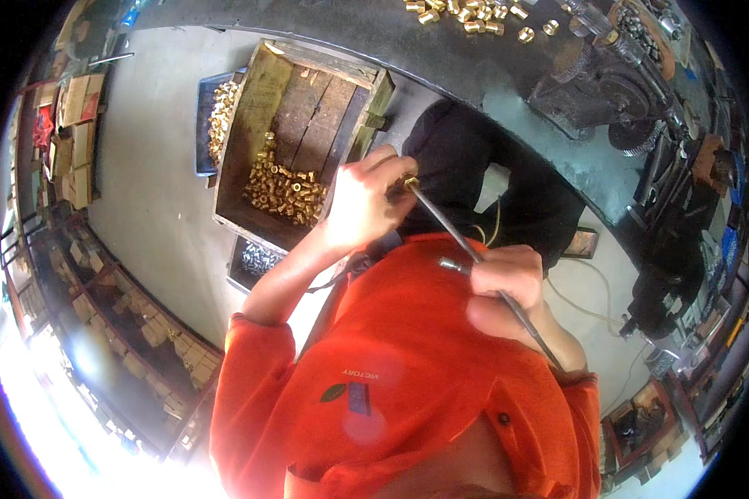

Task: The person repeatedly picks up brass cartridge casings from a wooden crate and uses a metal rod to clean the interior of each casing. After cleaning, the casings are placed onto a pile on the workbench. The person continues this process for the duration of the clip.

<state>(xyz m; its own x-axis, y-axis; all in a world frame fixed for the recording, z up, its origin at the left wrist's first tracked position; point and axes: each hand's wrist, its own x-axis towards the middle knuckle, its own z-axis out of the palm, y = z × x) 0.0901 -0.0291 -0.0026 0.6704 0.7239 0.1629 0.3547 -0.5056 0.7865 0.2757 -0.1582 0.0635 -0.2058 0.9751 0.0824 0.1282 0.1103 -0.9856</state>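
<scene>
My left hand (368, 195) is closed, its fingers pinching a small brass fitting (410, 182) at the upper end of a thin metal rod (449, 226). My right hand (508, 281) is wrapped round that rod lower down, and the rod's other end runs back past my right wrist. A short silver metal piece (452, 264) juts out from the right fist; how it is held is hidden. Just left of my left hand stands a wooden crate (279, 51) with a heap of brass fittings (287, 193) in its near part.
A dark workbench (324, 18) carries loose brass fittings (474, 15) and a machine with gears (616, 108). Beside the crate are a blue bin (201, 125) of brass parts and a bin of small silver parts (258, 256). Shelves with boxes (133, 308) line the left.
</scene>
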